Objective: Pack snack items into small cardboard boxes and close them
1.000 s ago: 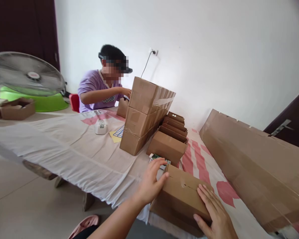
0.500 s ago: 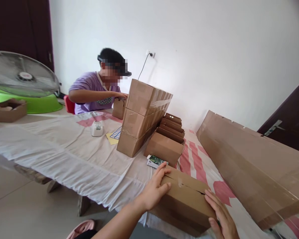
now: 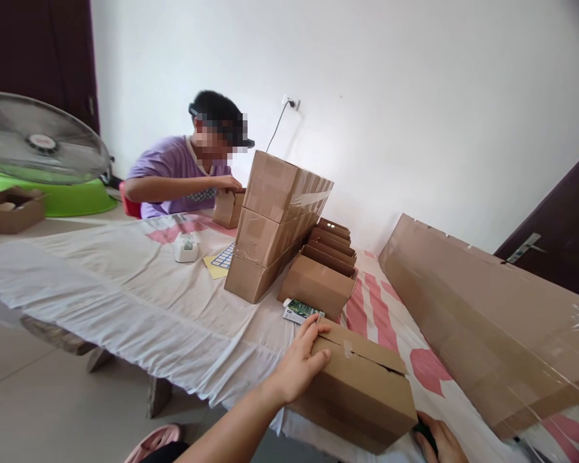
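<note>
A closed brown cardboard box [image 3: 361, 386] lies at the near edge of the cloth-covered table [image 3: 139, 289]. My left hand [image 3: 300, 365] grips its left end, thumb on the top flap. My right hand [image 3: 440, 441] is low beside the box's near right corner, with fingers curled over a small dark object [image 3: 424, 429]; much of this hand is cut off by the frame edge. A small green and white packet [image 3: 300, 310] lies just beyond the box.
A stack of taped cartons [image 3: 275, 218] and a row of small open boxes [image 3: 325, 270] stand mid-table. A long flat carton [image 3: 487, 315] lies at right. A white dispenser [image 3: 186, 247], a yellow label sheet [image 3: 219, 262], a fan [image 3: 38, 138] and a seated co-worker [image 3: 183, 173] are farther off.
My right hand slid off the top of the box and down to its near right corner, onto the dark object. My left hand stayed on the box's left end.
</note>
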Tool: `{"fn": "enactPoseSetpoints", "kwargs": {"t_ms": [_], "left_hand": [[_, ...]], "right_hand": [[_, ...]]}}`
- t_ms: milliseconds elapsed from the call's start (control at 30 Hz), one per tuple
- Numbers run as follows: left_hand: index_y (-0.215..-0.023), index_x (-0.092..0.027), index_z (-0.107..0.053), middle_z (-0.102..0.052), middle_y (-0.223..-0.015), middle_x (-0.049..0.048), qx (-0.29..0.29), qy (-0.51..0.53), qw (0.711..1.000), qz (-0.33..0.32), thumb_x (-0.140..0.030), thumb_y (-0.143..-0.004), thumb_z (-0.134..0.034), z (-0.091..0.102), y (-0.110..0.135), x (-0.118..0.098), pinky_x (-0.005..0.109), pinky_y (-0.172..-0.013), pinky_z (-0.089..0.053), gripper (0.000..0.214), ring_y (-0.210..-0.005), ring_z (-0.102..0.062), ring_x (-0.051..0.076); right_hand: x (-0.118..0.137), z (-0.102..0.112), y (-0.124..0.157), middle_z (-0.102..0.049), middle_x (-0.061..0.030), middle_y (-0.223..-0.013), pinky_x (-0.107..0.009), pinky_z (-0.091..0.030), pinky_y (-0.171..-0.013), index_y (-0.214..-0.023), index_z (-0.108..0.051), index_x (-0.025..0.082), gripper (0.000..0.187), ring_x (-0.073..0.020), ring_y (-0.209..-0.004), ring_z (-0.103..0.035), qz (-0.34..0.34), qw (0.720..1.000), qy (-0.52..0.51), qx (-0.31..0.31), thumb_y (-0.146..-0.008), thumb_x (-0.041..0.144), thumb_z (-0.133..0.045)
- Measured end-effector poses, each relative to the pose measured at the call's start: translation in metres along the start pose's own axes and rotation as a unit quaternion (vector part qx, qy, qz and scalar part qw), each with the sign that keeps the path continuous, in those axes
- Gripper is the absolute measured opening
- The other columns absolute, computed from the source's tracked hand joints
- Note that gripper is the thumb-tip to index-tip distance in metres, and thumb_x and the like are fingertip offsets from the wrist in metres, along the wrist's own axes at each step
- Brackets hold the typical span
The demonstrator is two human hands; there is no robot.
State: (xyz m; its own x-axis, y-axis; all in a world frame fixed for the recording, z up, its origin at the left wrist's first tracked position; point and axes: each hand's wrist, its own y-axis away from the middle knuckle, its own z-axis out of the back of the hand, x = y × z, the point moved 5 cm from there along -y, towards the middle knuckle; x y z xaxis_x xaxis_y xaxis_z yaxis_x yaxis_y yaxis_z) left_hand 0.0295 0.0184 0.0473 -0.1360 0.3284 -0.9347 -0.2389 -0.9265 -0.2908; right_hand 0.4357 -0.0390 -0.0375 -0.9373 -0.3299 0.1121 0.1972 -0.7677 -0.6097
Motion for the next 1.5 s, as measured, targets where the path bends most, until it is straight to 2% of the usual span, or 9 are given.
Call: {"fn": "enactPoseSetpoints", "kwargs": {"t_ms": [100, 200, 300, 433, 500, 700, 967, 1300, 1500], "left_hand": [[-0.122, -0.021, -0.054, -0.025, -0.158, 0.0135, 0.004, -0.002, 1.0, -0.005, -0.028, -0.08, -0.052, 0.0, 0.0, 0.0, 0.051, -0.118, -0.023, 0.042, -0.146, -0.026, 0.031], [-0.122, -0.021, -0.053, -0.024, -0.158, 0.014, 0.009, -0.004, 1.0, -0.007, -0.029, -0.08, -0.051, 0.001, 0.0, -0.002, 0.051, -0.118, -0.022, 0.042, -0.146, -0.026, 0.031], [-0.122, -0.02, -0.052, -0.024, -0.158, 0.0143, 0.012, -0.006, 1.0, -0.005, -0.03, -0.08, -0.05, 0.001, 0.0, -0.004, 0.05, -0.118, -0.022, 0.044, -0.146, -0.025, 0.031], [-0.122, -0.02, -0.053, -0.028, -0.156, 0.0136, 0.009, -0.003, 1.0, -0.007, -0.03, -0.078, -0.051, 0.001, -0.001, -0.003, 0.048, -0.119, -0.022, 0.045, -0.145, -0.027, 0.03], [-0.122, -0.02, -0.053, -0.03, -0.155, 0.0136, 0.002, 0.005, 1.0, -0.017, -0.03, -0.078, -0.052, 0.002, -0.002, -0.003, 0.048, -0.118, -0.022, 0.045, -0.145, -0.027, 0.03], [-0.12, -0.02, -0.054, -0.042, -0.148, 0.0127, -0.005, 0.018, 0.999, -0.029, -0.025, -0.074, -0.054, 0.003, -0.002, -0.006, 0.048, -0.119, -0.021, 0.047, -0.146, -0.024, 0.029], [-0.12, -0.02, -0.053, -0.035, -0.153, 0.0142, -0.016, 0.027, 0.999, -0.025, -0.027, -0.075, -0.055, 0.002, -0.002, 0.0, 0.05, -0.119, -0.022, 0.045, -0.145, -0.028, 0.03], [-0.124, -0.019, -0.051, -0.028, -0.156, 0.0156, -0.013, 0.032, 0.999, -0.01, -0.03, -0.076, -0.054, 0.0, -0.003, 0.008, 0.051, -0.119, -0.018, 0.049, -0.146, -0.024, 0.033], [-0.123, -0.02, -0.051, -0.03, -0.156, 0.0143, -0.015, 0.04, 0.999, -0.017, -0.03, -0.075, -0.054, -0.001, -0.002, 0.008, 0.051, -0.119, -0.017, 0.049, -0.146, -0.025, 0.033]], "right_hand": [[0.007, 0.029, -0.036, -0.076, -0.01, -0.099, -0.039, -0.063, -0.073, -0.108, -0.068, 0.021, 0.036, -0.029, -0.091, -0.074, -0.029, 0.998, 0.012, -0.059, -0.092, 0.046, -0.046], [0.033, 0.063, -0.085, -0.071, -0.0127, -0.115, -0.039, -0.06, -0.083, -0.12, -0.062, 0.019, 0.041, -0.0279, -0.102, -0.07, -0.034, 0.996, 0.018, -0.086, -0.096, 0.043, -0.04], [0.086, 0.086, -0.131, -0.074, -0.0111, -0.106, -0.03, -0.061, -0.068, -0.125, -0.06, 0.02, 0.039, -0.0192, -0.071, -0.073, 0.02, 0.998, -0.028, -0.058, -0.099, 0.038, -0.037], [0.172, 0.081, -0.168, -0.072, -0.0082, -0.114, -0.029, -0.059, -0.078, -0.134, -0.055, 0.024, 0.038, -0.0176, -0.086, -0.072, 0.141, 0.98, -0.053, 0.129, -0.101, 0.03, -0.036], [0.204, 0.074, -0.18, -0.072, -0.0069, -0.112, -0.03, -0.059, -0.08, -0.134, -0.055, 0.025, 0.038, -0.0185, -0.093, -0.071, 0.176, 0.966, -0.05, 0.181, -0.101, 0.028, -0.035], [0.248, 0.05, -0.198, -0.074, -0.0061, -0.096, -0.03, -0.057, -0.07, -0.133, -0.056, 0.024, 0.038, -0.019, -0.08, -0.071, 0.244, 0.942, 0.007, 0.229, -0.099, 0.024, -0.041], [0.239, 0.057, -0.188, -0.072, -0.0047, -0.087, -0.03, -0.051, -0.059, -0.131, -0.059, 0.024, 0.037, -0.0213, -0.069, -0.07, 0.214, 0.936, 0.128, 0.25, -0.097, 0.023, -0.046], [0.184, 0.099, -0.162, -0.071, -0.0042, -0.089, -0.032, -0.052, -0.064, -0.131, -0.059, 0.031, 0.038, -0.0221, -0.074, -0.07, 0.142, 0.929, 0.149, 0.309, -0.099, 0.027, -0.04], [0.143, 0.107, -0.144, -0.072, -0.0058, -0.096, -0.032, -0.056, -0.071, -0.129, -0.061, 0.033, 0.038, -0.0207, -0.078, -0.071, 0.092, 0.947, 0.107, 0.289, -0.1, 0.035, -0.036]]}}
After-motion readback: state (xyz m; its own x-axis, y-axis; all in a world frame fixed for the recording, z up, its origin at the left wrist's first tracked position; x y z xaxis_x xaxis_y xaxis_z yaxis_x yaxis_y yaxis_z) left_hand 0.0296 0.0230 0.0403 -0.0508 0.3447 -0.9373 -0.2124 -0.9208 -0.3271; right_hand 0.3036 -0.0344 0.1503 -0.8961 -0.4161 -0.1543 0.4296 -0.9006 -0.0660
